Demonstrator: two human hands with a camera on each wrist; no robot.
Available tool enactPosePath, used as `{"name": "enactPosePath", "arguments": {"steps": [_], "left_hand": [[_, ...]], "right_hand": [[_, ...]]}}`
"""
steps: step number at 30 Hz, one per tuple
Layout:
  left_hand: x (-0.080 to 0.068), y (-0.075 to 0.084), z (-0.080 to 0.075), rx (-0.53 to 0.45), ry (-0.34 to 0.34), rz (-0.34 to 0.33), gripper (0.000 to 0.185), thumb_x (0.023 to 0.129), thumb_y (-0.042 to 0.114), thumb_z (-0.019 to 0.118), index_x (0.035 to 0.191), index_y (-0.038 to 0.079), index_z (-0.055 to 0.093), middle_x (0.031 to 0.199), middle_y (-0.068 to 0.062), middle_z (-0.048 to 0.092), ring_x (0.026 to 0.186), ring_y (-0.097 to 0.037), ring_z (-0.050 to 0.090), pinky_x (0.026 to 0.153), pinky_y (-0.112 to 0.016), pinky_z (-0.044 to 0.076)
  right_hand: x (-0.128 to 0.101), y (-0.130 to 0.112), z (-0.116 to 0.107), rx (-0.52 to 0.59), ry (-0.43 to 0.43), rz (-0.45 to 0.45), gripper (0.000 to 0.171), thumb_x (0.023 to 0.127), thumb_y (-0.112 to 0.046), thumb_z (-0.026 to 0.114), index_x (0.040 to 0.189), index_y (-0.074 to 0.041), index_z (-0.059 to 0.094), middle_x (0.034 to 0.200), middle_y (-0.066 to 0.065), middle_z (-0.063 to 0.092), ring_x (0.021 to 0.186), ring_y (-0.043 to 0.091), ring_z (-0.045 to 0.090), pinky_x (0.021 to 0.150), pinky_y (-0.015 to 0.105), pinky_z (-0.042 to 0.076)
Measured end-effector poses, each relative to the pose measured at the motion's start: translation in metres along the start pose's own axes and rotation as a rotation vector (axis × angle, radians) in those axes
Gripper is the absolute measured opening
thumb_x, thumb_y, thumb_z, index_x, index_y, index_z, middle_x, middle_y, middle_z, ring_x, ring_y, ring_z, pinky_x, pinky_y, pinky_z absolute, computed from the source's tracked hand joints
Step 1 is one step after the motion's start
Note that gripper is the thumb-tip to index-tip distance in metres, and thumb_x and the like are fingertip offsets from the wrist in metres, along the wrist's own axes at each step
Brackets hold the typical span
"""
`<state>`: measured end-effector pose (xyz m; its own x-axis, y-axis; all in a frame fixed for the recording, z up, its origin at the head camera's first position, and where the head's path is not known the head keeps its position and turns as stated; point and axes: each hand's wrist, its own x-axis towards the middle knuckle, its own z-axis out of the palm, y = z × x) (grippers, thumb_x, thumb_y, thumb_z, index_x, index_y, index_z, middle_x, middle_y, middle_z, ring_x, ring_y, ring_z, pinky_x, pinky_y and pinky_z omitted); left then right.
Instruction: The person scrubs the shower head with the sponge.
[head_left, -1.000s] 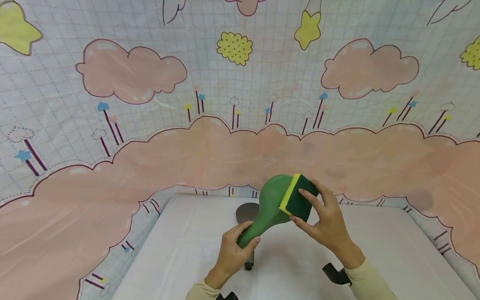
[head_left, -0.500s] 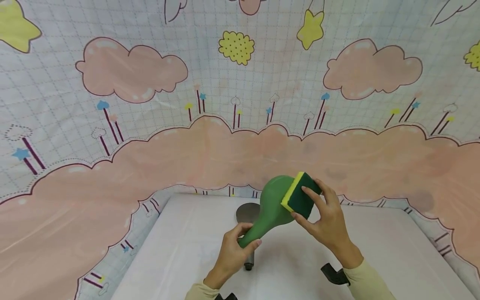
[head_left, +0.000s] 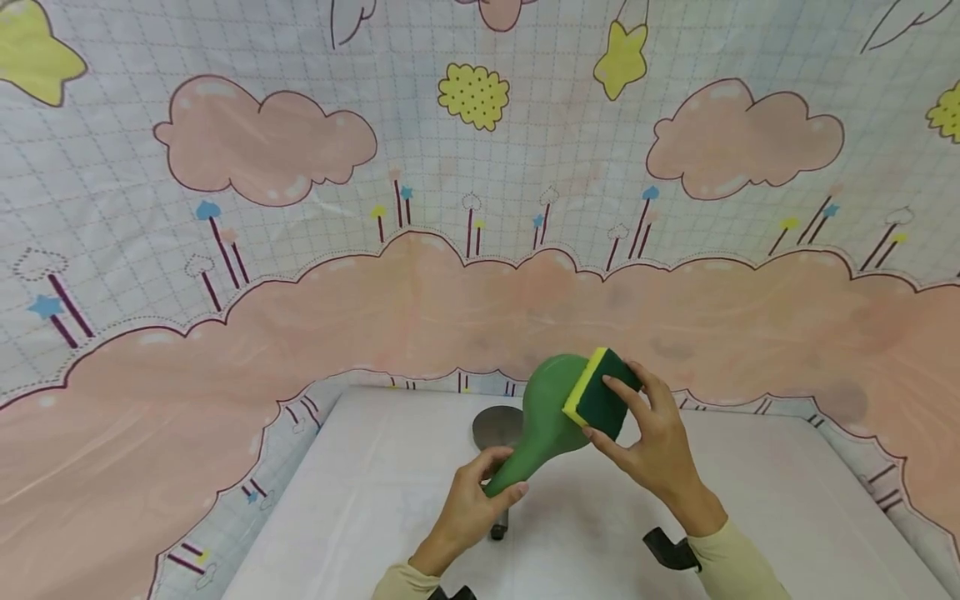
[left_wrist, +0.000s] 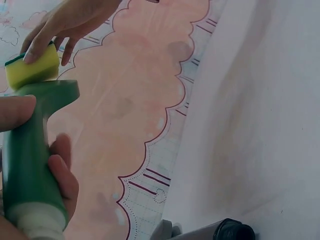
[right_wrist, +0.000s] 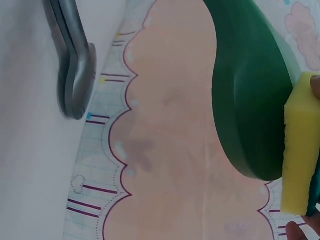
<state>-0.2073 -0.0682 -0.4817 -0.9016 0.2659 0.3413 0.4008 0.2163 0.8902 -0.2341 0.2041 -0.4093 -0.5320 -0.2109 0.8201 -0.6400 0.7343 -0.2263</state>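
Observation:
A green handheld shower head [head_left: 551,408] is held up above the table, tilted, its round end up and to the right. My left hand [head_left: 467,504] grips its handle [left_wrist: 30,160], thumb on one side and fingers round the other; a pale end shows below the grip in the left wrist view. In my right hand [head_left: 660,446] is a yellow sponge [right_wrist: 300,145] with a dark green scouring side, pinched between thumb and fingers. The sponge's yellow face lies against the round end of the shower head. What that face covers is hidden.
A grey shower head [head_left: 495,427] lies on the white table [head_left: 337,500] behind the left hand, its threaded end [left_wrist: 235,231] towards me. A patterned cloth [head_left: 450,317] with clouds and stars hangs behind the table. Black straps [head_left: 671,550] show near the wrists.
The shower head and my left hand have shifted slightly right and down. The sponge has moved a little to the right with my right hand, still against the shower head.

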Motion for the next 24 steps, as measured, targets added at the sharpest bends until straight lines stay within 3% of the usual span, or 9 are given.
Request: {"name": "enactPosePath", "arguments": {"steps": [6, 16, 24], "left_hand": [[0.0003, -0.0012, -0.0020, -0.089, -0.025, -0.043, 0.040, 0.087, 0.018, 0.075, 0.122, 0.007, 0.060, 0.085, -0.015, 0.071, 0.070, -0.006, 0.067, 0.068, -0.023, 0.052], [0.0064, 0.0052, -0.0003, -0.070, 0.007, -0.033, 0.036, 0.087, 0.013, 0.074, 0.121, 0.008, 0.063, 0.097, -0.013, 0.073, 0.073, -0.004, 0.064, 0.067, -0.023, 0.052], [0.0034, 0.0061, -0.0003, -0.060, 0.014, -0.074, 0.038, 0.087, 0.014, 0.074, 0.123, 0.010, 0.063, 0.102, -0.012, 0.073, 0.076, -0.005, 0.062, 0.069, -0.022, 0.051]], "right_hand": [[-0.0023, 0.0001, 0.0018, -0.009, -0.038, 0.011, 0.072, 0.078, -0.059, 0.074, 0.132, -0.013, 0.060, 0.144, 0.024, 0.046, 0.129, 0.042, 0.045, 0.089, 0.062, 0.051], [-0.0003, 0.0013, -0.0033, -0.010, -0.009, 0.019, 0.076, 0.083, -0.070, 0.059, 0.132, -0.011, 0.060, 0.144, 0.024, 0.045, 0.129, 0.042, 0.044, 0.089, 0.063, 0.051], [-0.0031, 0.0001, -0.0041, -0.009, -0.015, 0.020, 0.071, 0.074, -0.046, 0.082, 0.132, -0.012, 0.060, 0.143, 0.025, 0.045, 0.128, 0.042, 0.045, 0.085, 0.061, 0.053]]}}
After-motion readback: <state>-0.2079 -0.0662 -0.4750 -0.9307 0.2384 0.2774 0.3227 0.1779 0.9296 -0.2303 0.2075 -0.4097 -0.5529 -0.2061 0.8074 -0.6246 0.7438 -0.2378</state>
